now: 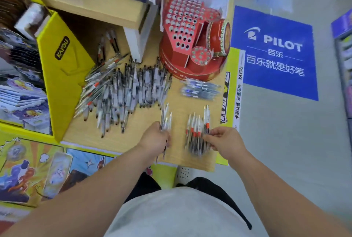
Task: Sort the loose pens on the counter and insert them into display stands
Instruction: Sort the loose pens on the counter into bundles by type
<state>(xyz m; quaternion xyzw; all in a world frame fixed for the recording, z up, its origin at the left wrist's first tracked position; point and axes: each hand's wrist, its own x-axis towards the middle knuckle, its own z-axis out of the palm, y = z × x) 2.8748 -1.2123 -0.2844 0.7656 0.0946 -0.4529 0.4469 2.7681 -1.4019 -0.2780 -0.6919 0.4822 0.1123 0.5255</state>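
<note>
Nearer the person than the red display stand [190,46], the left grip [155,138] clasps a fanned bundle of clear pens [165,120] above the tabletop [177,103] while the right grip [224,140] pinches the red-banded pens [196,134] lying there; a slack clasp would likely spill and remix sorted groups.

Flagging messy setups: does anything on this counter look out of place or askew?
Little stands out. A few stray pens lie apart from the big pen pile, further back beside the white shelf post. The pile itself fans out unevenly. The red display stand sits upright; nothing looks spilled or broken.
</note>
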